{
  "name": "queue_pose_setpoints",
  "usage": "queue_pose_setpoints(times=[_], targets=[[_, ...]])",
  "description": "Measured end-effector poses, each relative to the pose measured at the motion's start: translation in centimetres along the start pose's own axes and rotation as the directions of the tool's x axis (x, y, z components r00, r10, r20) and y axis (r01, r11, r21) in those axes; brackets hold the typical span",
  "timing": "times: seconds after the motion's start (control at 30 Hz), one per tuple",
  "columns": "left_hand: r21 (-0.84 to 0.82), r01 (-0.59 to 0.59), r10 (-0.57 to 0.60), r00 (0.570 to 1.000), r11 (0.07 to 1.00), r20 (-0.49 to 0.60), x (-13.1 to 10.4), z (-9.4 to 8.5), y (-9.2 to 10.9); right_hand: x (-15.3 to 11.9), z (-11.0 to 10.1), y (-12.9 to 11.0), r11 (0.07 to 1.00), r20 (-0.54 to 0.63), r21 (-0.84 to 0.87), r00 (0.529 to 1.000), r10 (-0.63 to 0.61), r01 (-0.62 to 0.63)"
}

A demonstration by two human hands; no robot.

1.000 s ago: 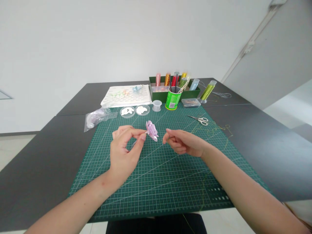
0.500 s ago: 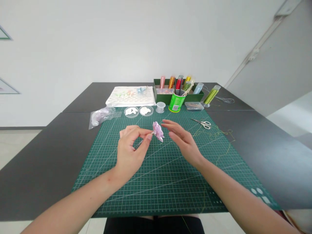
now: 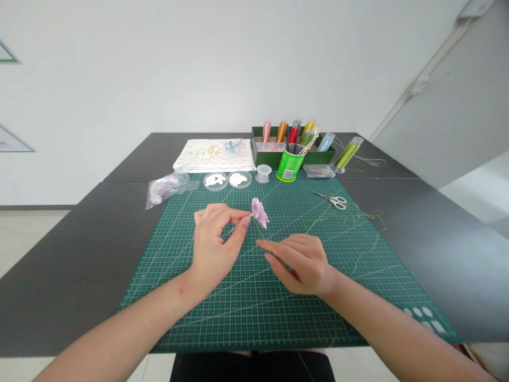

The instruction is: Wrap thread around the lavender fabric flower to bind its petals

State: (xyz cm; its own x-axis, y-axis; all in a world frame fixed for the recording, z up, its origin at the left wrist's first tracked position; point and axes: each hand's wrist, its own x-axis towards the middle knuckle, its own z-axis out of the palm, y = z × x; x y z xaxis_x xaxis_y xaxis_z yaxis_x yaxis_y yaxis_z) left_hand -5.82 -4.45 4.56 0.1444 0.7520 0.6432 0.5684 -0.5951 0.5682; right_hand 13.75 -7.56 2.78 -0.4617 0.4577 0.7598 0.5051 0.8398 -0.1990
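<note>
A pale purple artificial flower [image 3: 260, 213] hangs tilted over the cutting mat, its petals facing right. My left hand [image 3: 218, 233] pinches its thin stem between thumb and index finger just behind the petals. From the stem a fine yellow-green thread [image 3: 260, 232] runs down to my right hand [image 3: 300, 262]. That hand sits below and right of the flower, other fingers curled, with the thread crossing its index finger; index and thumb tips are slightly apart. More thread [image 3: 374, 245] lies loosely on the mat's right side.
White-handled scissors [image 3: 332, 200] lie on the green cutting mat [image 3: 222, 318]. Behind are two dishes of white pieces [image 3: 215, 181], a small clear jar [image 3: 263, 174], a green can [image 3: 289, 165], a box of thread spools [image 3: 274, 158], a yellow-green spool [image 3: 349, 154] and a plastic bag [image 3: 165, 189].
My right hand has moved down and away from beside the petals, its fingers curling in, with the thread now stretched between it and the stem. My left hand keeps its pinch almost unmoved.
</note>
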Motion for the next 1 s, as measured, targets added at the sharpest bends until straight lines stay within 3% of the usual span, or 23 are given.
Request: queue_pose_setpoints(times=[0.13,0.27,0.37,0.43,0.53,0.63,0.8,1.0], targets=[[0.069,-0.015,0.01,0.997,0.997,0.072,0.0,0.3,-0.1,0.5,-0.9,-0.5,0.994,-0.006,-0.073,0.997,-0.082,0.081],[0.108,-0.042,0.024,0.986,0.993,0.168,-0.3,0.8,-0.3,0.9,-1.6,-0.4,0.993,-0.005,0.088,0.997,-0.081,0.081],[0.066,-0.067,0.047,0.961,0.996,0.271,-0.7,1.3,-0.1,1.0,-2.3,0.1,0.971,-0.001,0.235,0.999,0.039,-0.038],[0.005,-0.072,0.066,0.933,0.997,0.353,-1.1,1.4,0.3,1.0,-2.8,0.5,0.939,0.018,0.294,0.983,0.183,-0.18],[-0.085,-0.047,0.08,0.894,0.995,0.442,-1.6,1.5,1.1,0.8,-3.3,1.4,0.837,0.037,0.347,0.898,0.439,-0.423],[-0.144,-0.028,0.093,0.879,0.989,0.469,-1.9,1.4,1.6,0.6,-3.2,2.5,0.73,0.071,0.389,0.809,0.584,-0.562],[-0.214,0.047,0.066,0.869,0.976,0.491,-2.0,1.4,1.7,0.6,-2.6,3.6,0.665,0.144,0.422,0.77,0.622,-0.616],[-0.173,0.205,-0.075,0.824,0.963,0.562,-1.9,1.8,1.5,0.9,-3.1,2.7,0.682,0.125,0.453,0.798,0.589,-0.574]])
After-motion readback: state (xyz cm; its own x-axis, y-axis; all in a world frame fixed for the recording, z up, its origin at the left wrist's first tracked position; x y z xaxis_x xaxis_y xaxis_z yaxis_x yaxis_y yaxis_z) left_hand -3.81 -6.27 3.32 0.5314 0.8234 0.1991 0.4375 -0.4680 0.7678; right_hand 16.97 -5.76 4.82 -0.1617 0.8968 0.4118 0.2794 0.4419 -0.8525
